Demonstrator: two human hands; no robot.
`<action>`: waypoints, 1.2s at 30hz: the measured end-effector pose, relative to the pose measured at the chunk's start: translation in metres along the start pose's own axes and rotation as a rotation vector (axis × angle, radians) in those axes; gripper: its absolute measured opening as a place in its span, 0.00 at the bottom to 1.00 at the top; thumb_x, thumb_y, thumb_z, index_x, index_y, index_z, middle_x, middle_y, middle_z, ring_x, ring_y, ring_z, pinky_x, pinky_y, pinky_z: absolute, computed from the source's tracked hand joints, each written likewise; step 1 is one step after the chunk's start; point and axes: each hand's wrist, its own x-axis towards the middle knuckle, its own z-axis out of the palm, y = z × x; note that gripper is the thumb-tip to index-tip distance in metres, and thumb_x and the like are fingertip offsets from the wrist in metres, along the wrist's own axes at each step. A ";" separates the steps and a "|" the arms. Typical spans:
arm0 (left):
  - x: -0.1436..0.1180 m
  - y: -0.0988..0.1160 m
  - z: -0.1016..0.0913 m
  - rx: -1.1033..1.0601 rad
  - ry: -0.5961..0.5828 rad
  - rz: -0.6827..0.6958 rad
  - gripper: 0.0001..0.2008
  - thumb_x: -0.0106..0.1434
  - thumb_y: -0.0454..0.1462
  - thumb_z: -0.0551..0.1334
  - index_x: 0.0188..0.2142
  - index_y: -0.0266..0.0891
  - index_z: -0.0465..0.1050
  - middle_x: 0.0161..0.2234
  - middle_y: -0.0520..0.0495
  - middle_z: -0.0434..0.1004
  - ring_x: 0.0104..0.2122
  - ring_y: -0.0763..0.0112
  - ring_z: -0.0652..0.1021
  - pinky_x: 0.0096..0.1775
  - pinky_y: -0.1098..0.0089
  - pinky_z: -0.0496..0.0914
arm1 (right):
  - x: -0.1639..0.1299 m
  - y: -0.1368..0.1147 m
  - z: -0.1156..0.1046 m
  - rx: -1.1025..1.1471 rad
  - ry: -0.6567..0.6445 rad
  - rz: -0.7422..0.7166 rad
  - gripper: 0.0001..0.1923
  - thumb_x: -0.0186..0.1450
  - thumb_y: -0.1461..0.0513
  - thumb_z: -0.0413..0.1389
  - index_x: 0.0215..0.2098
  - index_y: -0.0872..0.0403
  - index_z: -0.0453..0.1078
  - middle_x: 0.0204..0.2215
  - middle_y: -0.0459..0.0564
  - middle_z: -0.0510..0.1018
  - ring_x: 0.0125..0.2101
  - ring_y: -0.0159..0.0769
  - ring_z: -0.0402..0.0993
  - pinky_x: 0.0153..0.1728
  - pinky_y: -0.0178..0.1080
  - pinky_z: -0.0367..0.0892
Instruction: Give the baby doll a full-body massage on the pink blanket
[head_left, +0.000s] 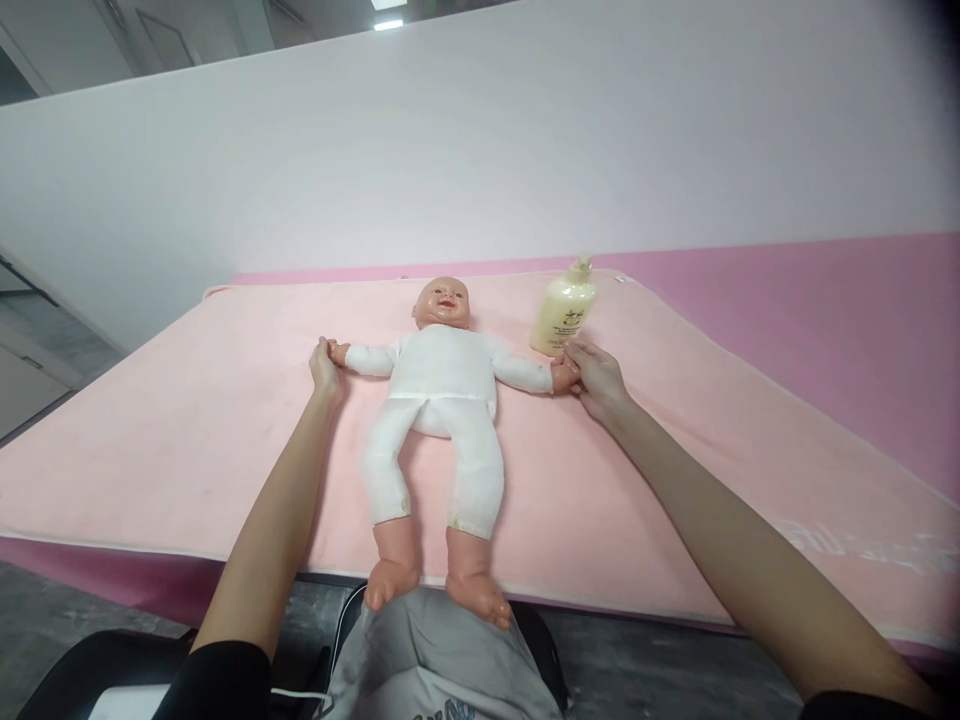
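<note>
A baby doll (446, 365) with a white cloth body lies face up, its head toward the wall and its feet at the table's near edge. My left hand (325, 372) is closed around the doll's hand on the left side. On the right, my right hand (598, 382) pinches the doll's other hand. Both doll arms are stretched out sideways. Just behind my right hand stands a pale yellow pump bottle (564, 308), upright on the towel. Whether my right fingertips touch the bottle I cannot tell.
A pink towel (225, 430) covers most of the table, with a darker pink cover (825, 320) showing at the right. A white wall panel (480, 150) rises behind. Grey cloth (442, 660) and a black chair (82, 670) are at the near edge.
</note>
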 end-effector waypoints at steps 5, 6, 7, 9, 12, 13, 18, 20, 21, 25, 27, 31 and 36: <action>-0.002 0.000 -0.002 0.043 -0.034 0.031 0.11 0.57 0.40 0.65 0.25 0.38 0.66 0.25 0.52 0.68 0.27 0.74 0.72 0.33 0.72 0.66 | -0.002 0.000 0.000 0.006 0.027 -0.001 0.13 0.55 0.54 0.60 0.33 0.55 0.70 0.22 0.46 0.74 0.15 0.27 0.64 0.09 0.28 0.48; -0.001 0.000 -0.003 0.050 -0.044 0.025 0.11 0.57 0.40 0.65 0.25 0.38 0.66 0.24 0.52 0.67 0.25 0.74 0.71 0.32 0.72 0.66 | -0.003 -0.001 0.001 0.000 0.025 -0.001 0.14 0.55 0.53 0.60 0.32 0.55 0.70 0.22 0.46 0.74 0.15 0.27 0.63 0.09 0.28 0.48; 0.000 -0.001 -0.003 0.055 -0.052 0.019 0.12 0.58 0.41 0.65 0.24 0.38 0.65 0.23 0.53 0.66 0.24 0.75 0.70 0.32 0.72 0.65 | -0.004 -0.002 0.002 -0.005 0.022 0.000 0.14 0.56 0.53 0.59 0.32 0.55 0.70 0.22 0.46 0.74 0.15 0.26 0.63 0.10 0.28 0.47; 0.002 -0.002 -0.004 0.057 -0.047 0.015 0.13 0.61 0.41 0.62 0.24 0.38 0.65 0.23 0.53 0.66 0.24 0.76 0.70 0.32 0.73 0.66 | -0.006 -0.005 0.003 -0.010 0.025 0.008 0.13 0.55 0.54 0.59 0.32 0.54 0.70 0.21 0.45 0.74 0.15 0.26 0.62 0.10 0.28 0.47; 0.004 -0.003 -0.003 0.067 0.003 0.000 0.14 0.66 0.42 0.56 0.25 0.38 0.66 0.23 0.52 0.68 0.25 0.75 0.71 0.34 0.72 0.67 | -0.008 -0.007 0.004 0.001 0.036 0.030 0.11 0.53 0.55 0.59 0.31 0.54 0.70 0.21 0.45 0.74 0.16 0.27 0.63 0.10 0.29 0.47; 0.004 -0.003 -0.002 0.077 0.022 -0.008 0.15 0.67 0.43 0.54 0.26 0.38 0.66 0.23 0.51 0.69 0.25 0.74 0.72 0.35 0.71 0.68 | -0.008 -0.008 0.004 0.007 0.038 0.038 0.11 0.53 0.56 0.58 0.31 0.54 0.70 0.21 0.46 0.74 0.16 0.28 0.63 0.10 0.29 0.47; 0.002 0.000 0.000 0.074 0.082 -0.039 0.19 0.68 0.48 0.50 0.28 0.39 0.65 0.24 0.47 0.73 0.26 0.69 0.75 0.36 0.67 0.69 | -0.008 -0.007 0.000 0.071 -0.028 0.028 0.17 0.50 0.59 0.57 0.39 0.53 0.69 0.22 0.46 0.75 0.14 0.28 0.61 0.11 0.30 0.48; 0.002 0.001 0.000 0.043 0.092 -0.045 0.19 0.68 0.49 0.50 0.28 0.39 0.64 0.25 0.47 0.74 0.25 0.69 0.75 0.36 0.67 0.69 | -0.007 -0.007 -0.001 0.057 -0.049 0.014 0.23 0.48 0.62 0.58 0.43 0.52 0.67 0.23 0.45 0.76 0.13 0.27 0.59 0.10 0.31 0.49; 0.002 0.001 0.000 0.026 0.093 -0.047 0.19 0.68 0.50 0.50 0.28 0.39 0.64 0.24 0.47 0.74 0.25 0.70 0.75 0.36 0.67 0.68 | -0.007 -0.007 -0.001 0.043 -0.048 0.015 0.25 0.47 0.63 0.58 0.44 0.52 0.66 0.23 0.45 0.76 0.13 0.27 0.59 0.10 0.31 0.50; 0.001 0.002 0.002 -0.017 0.076 -0.047 0.20 0.67 0.51 0.50 0.28 0.39 0.64 0.24 0.48 0.73 0.25 0.70 0.75 0.36 0.68 0.68 | -0.006 -0.009 0.001 0.012 -0.019 0.020 0.27 0.48 0.64 0.59 0.47 0.51 0.65 0.22 0.45 0.75 0.16 0.31 0.66 0.10 0.29 0.50; -0.001 0.003 0.003 -0.034 0.068 -0.051 0.19 0.67 0.50 0.51 0.28 0.39 0.64 0.23 0.48 0.73 0.25 0.71 0.74 0.36 0.68 0.68 | -0.005 -0.008 0.003 0.011 0.000 0.007 0.26 0.49 0.63 0.60 0.47 0.50 0.65 0.21 0.44 0.74 0.17 0.32 0.67 0.10 0.28 0.49; -0.005 0.005 0.004 -0.049 0.058 -0.047 0.17 0.65 0.49 0.54 0.28 0.39 0.64 0.23 0.49 0.72 0.25 0.71 0.74 0.35 0.69 0.69 | -0.003 -0.002 0.004 0.015 0.021 -0.044 0.19 0.51 0.59 0.62 0.40 0.52 0.69 0.20 0.45 0.73 0.14 0.29 0.63 0.09 0.28 0.47; -0.007 0.005 0.001 -0.012 -0.011 -0.003 0.10 0.55 0.42 0.64 0.27 0.39 0.66 0.26 0.48 0.74 0.28 0.70 0.74 0.35 0.70 0.68 | -0.003 0.000 0.003 0.038 0.073 -0.044 0.16 0.49 0.58 0.63 0.35 0.53 0.69 0.21 0.46 0.74 0.15 0.29 0.64 0.09 0.28 0.48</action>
